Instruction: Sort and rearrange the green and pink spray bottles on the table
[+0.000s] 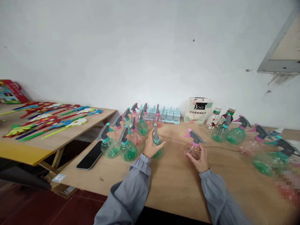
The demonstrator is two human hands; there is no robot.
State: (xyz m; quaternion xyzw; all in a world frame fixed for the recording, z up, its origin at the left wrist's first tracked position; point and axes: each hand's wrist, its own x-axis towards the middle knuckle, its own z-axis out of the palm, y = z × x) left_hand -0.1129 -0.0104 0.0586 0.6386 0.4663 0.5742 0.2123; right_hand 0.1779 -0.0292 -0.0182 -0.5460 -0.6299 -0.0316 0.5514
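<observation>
My left hand [150, 146] is curled round a green spray bottle [159, 153] with a grey trigger head, its thumb stretched across the front. My right hand [200, 160] grips a pink spray bottle [191, 150] by its round body; the pink nozzle points left. Both bottles stand upright at table height, and whether they touch the wood cannot be told. Left of my left hand is a cluster of several green and pink spray bottles [128, 151]. More spray bottles [235, 135] stand in a row to the right.
A black phone [90, 156] lies on the wooden table [173, 187] at the left. Against the wall are a light-blue rack [172, 116], a printed paper bag [198, 112] and small bottles [215, 116]. Colourful hand-shaped clappers [53, 120] cover a second table. A blurred patch [287, 184] hides something at far right.
</observation>
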